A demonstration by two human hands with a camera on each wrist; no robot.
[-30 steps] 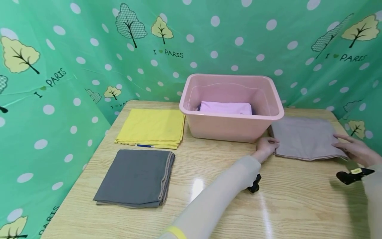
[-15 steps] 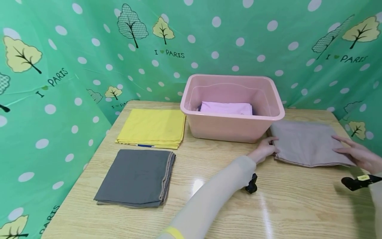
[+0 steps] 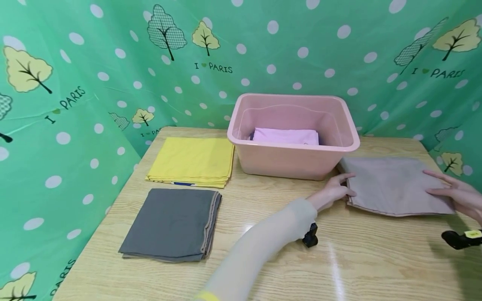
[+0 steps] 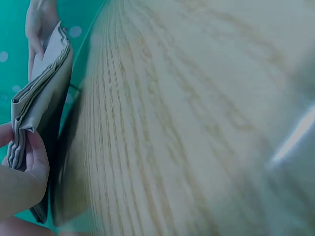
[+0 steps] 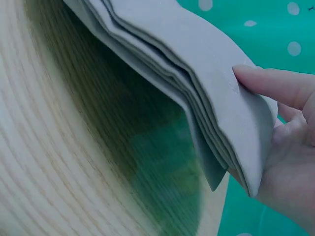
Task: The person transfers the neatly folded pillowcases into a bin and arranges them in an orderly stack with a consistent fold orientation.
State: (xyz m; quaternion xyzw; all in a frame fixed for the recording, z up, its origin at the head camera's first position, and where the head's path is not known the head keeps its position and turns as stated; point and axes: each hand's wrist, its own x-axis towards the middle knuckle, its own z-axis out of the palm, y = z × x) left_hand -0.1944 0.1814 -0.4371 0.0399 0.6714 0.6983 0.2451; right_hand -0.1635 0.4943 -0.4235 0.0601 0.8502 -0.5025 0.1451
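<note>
A folded light grey cloth (image 3: pixel 395 188) lies between my two hands to the right of the pink tub (image 3: pixel 286 161). My left hand (image 3: pixel 333 191) pinches its left edge, with thumb and fingers on either side of the layers in the left wrist view. At the other end my right hand (image 3: pixel 457 192) grips the cloth, thumb on top and fingers underneath. Its layered front edge (image 5: pixel 172 76) is raised above the wood in the right wrist view, with a shadow below. Inside the tub lies a folded lilac cloth (image 3: pixel 286 136) with something dark beneath it.
A folded yellow cloth (image 3: pixel 192 159) rests left of the tub, and a folded dark grey cloth (image 3: pixel 171 221) lies in front of it. All stand on a wooden table (image 3: pixel 271 267). A green dotted curtain (image 3: pixel 263 50) hangs close behind and along both sides.
Both hands have drawn the light grey cloth toward the front and slightly right, off the spot beside the tub. The tub and the other cloths have stayed put.
</note>
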